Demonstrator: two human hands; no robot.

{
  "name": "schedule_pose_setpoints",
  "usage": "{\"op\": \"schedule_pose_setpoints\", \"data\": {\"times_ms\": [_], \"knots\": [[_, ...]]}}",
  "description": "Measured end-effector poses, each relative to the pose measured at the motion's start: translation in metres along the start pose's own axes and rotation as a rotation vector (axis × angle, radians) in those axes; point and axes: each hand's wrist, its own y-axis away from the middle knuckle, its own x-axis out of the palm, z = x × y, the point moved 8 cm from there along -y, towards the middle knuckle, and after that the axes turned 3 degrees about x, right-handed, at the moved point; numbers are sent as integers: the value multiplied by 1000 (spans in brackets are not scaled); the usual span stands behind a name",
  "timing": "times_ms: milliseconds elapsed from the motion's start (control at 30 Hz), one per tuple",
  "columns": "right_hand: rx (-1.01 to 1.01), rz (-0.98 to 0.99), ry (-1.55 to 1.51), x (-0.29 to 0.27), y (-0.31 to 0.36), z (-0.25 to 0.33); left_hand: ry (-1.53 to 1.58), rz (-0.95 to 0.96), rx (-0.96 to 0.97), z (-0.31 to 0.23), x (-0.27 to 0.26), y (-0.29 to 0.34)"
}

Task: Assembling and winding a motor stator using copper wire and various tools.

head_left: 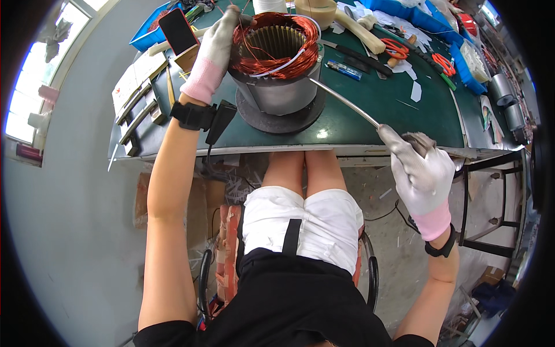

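Observation:
A motor stator (272, 95) stands on a dark round base (280, 122) near the table's front edge. Thick copper windings (289, 69) ring its open top, with white sleeving (292, 59) among them. My left hand (218, 43), in a white and pink glove, is at the windings' left side. Its fingers are closed by thin copper wires that stick up there. Gloved likewise, my right hand (425, 170) grips a slim metal rod (347, 104), index finger along the shaft. The rod's far tip meets the stator's right rim; its handle end is hidden in the fist.
Scissors with orange handles (396, 48), a mallet (359, 32), a dark knife-like tool (358, 55) and a small blue pack (343, 70) lie on the green table (428, 118). A phone (178, 30) leans at the left. Blue bins (467, 69) line the back right.

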Motion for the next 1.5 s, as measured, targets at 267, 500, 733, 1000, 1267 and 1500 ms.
{"op": "schedule_pose_setpoints", "data": {"times_ms": [267, 500, 733, 1000, 1267, 1500], "knots": [[-261, 109, 297, 1, -62, 32, 12, -5, 19, 8, 6, -1], [-221, -12, 200, -2, -30, 21, -87, 109, 7, 1, 3, -1], [419, 51, -355, -23, 31, -65, 39, 461, -84, 16, 5, -32], [335, 5, -484, 5, 15, -67, 138, 133, -127, 7, 4, -14], [36, 53, -238, 1, -18, -33, 213, 38, -196, 5, 10, 20], [-206, 144, 164, -23, -68, 18, 203, 0, -204, 10, -1, 18]]}}
